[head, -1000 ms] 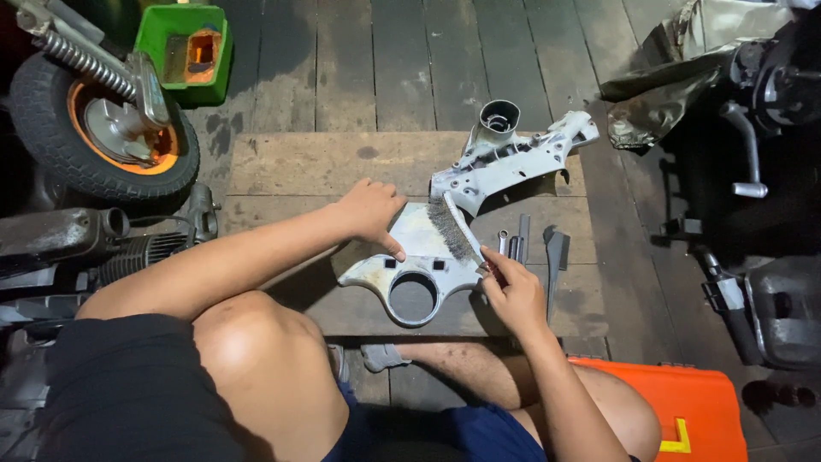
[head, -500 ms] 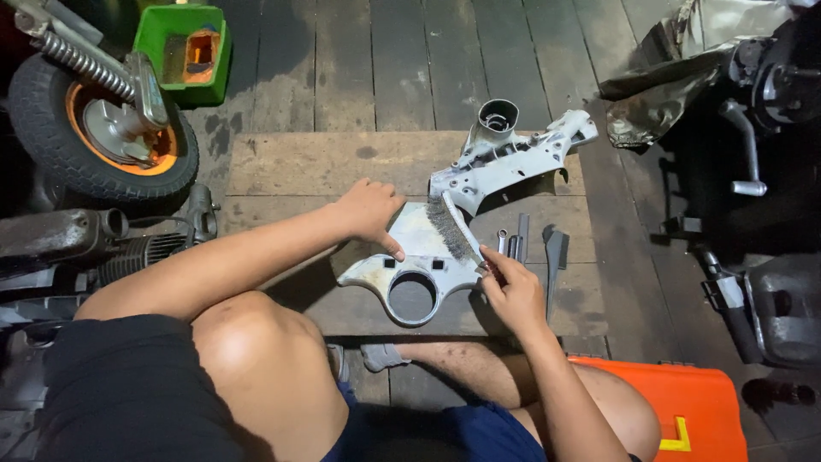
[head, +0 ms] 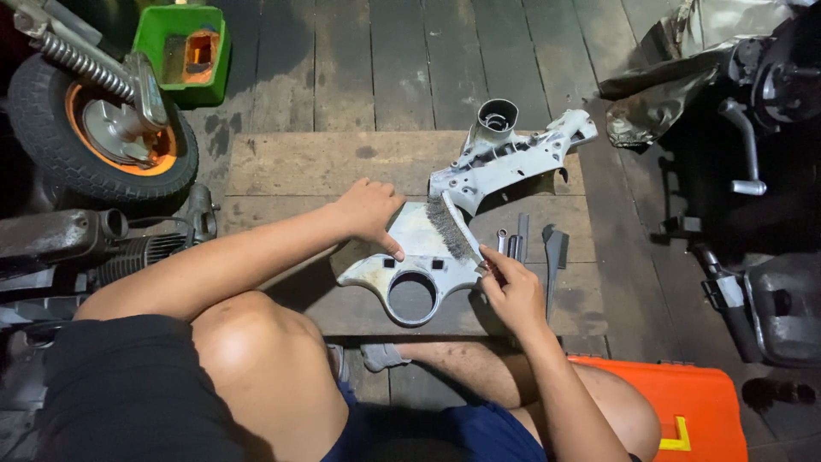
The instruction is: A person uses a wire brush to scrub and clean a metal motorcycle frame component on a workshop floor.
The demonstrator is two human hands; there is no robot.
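Observation:
A flat grey metal cover plate (head: 410, 272) with a round hole lies on a wooden board (head: 299, 162). My left hand (head: 369, 211) presses down on the plate's upper left part, holding it still. My right hand (head: 511, 289) grips the handle of a wire brush (head: 451, 227), whose bristles rest on the plate's upper right area. Just beyond the brush lies a larger grey metal bracket (head: 505, 158) with a short tube at its top.
Several small tools (head: 523, 238) lie right of the plate. A small wheel with orange hub (head: 111, 128) and a green box (head: 190, 51) stand at upper left, an engine part (head: 77, 239) at left, dark machinery (head: 753, 171) at right, an orange case (head: 684, 402) at lower right.
The wire brush has shifted slightly over the plate in my right hand. My left hand stays in the same place.

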